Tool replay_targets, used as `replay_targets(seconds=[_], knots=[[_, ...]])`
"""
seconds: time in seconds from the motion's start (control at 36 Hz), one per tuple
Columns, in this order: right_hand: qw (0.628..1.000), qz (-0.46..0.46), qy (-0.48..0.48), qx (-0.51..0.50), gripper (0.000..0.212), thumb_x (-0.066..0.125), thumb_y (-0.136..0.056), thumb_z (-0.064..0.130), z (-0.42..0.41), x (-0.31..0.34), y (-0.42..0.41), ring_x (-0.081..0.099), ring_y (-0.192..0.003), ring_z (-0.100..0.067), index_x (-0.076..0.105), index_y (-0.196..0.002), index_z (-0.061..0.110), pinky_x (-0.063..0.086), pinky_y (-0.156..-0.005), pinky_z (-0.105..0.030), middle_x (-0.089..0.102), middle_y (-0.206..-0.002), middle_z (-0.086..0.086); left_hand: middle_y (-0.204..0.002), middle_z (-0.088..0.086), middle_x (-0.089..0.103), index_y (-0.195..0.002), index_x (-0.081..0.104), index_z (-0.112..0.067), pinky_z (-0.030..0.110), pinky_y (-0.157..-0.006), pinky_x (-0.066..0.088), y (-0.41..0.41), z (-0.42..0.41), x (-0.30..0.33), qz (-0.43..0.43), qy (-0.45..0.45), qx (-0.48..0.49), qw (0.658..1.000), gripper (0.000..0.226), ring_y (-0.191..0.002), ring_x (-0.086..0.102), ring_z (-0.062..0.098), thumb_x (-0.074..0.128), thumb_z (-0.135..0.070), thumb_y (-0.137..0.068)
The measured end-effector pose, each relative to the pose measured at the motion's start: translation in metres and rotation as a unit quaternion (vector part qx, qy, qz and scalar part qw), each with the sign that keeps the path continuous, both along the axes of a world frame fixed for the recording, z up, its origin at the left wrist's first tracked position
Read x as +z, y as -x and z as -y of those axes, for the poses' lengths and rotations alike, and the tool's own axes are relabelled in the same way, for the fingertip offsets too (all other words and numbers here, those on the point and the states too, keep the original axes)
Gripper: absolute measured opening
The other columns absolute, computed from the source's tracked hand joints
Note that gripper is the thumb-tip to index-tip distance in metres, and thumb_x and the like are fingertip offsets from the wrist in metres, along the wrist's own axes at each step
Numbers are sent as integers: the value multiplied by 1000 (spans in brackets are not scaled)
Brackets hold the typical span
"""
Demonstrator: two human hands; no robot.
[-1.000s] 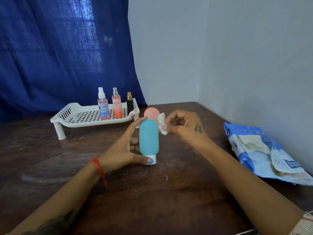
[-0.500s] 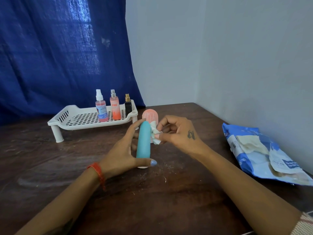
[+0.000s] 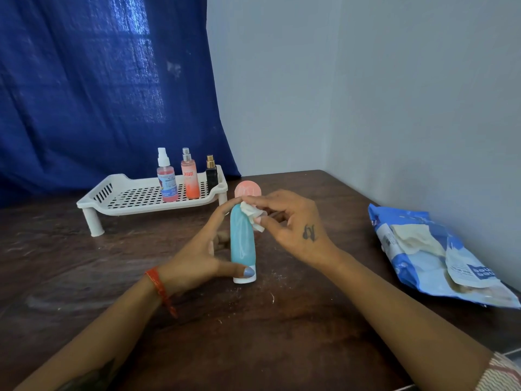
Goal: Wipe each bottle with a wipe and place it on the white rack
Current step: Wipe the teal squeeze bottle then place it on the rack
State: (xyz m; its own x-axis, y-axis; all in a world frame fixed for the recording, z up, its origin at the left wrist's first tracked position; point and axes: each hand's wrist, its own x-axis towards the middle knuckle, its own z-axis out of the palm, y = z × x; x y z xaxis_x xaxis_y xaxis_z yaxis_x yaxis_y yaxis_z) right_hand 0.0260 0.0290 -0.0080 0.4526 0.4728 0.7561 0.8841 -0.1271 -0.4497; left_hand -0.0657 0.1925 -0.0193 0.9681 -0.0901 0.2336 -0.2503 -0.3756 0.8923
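I have only one view, a wide-angle camera on the person's head, looking forward and down across the dark brown wooden table [image 3: 282,334] toward the room corner. The table's near edge falls below the frame, so the lens sits close above it; both forearms enter from the bottom. Past the table's far edge I see a blue curtain [image 3: 98,94] left and a grey wall [image 3: 423,108] right.
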Motion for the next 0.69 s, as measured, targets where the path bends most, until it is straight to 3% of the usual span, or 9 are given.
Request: replay_targets(seconds=[0.08,0.14,0.25,0.36,0.47,0.58,0.69], knots=[[999,10,13,-33,35,66,-85,11,0,-3,-3,58,-87,-4,63,-119,18,48,-74,-9,68,-104,-1,-121,-17,61,-134,27,-55,39,-95,51,-1,-1,0,-11,21,-6,1000,108,-116,59,16,85,-4,-59],[998,14,-3,-58,34,65,-85,13,0,-5,-6,60,-86,-7,64,-118,19,52,-74,-17,68,-102,-2,-124,-13,59,-134,29,-51,32,-92,52,0,1,1,-13,40,-5,999,106,-118,57,9,80,9,-63],[996,14,-49,-71,35,65,-85,14,0,-3,-6,63,-91,-11,62,-120,18,57,-75,-26,66,-108,-1,-128,-13,55,-134,28,-50,29,-89,53,1,3,1,-8,52,-5,999,106,-117,57,6,77,12,-64],[997,65,-45,-25,30,60,-85,12,-3,-4,0,60,-91,-9,66,-114,14,54,-74,-18,65,-104,-5,-128,-10,57,-131,28,-54,32,-92,52,-1,1,1,-11,49,-12,999,106,-117,58,11,81,4,-61],[996,76,-37,-3,32,54,-85,21,-4,-6,1,55,-89,-7,67,-113,14,50,-72,-13,62,-100,-6,-121,-9,62,-129,28,-54,31,-89,54,-1,-1,2,-20,50,-6,999,103,-113,60,12,80,0,-58],[997,61,-41,-20,27,64,-83,11,-3,-7,-2,58,-88,-7,69,-110,10,49,-73,-9,66,-101,-7,-116,-5,67,-134,28,-48,33,-86,55,-1,-2,3,-31,48,-9,998,104,-110,63,19,78,12,-64],[997,48,-15,-59,28,68,-83,9,-4,-11,-9,58,-84,-4,69,-110,13,46,-71,-4,68,-100,-5,-117,6,67,-133,28,-52,35,-85,55,-1,-3,4,-38,58,-8,998,106,-107,65,24,79,5,-60]])
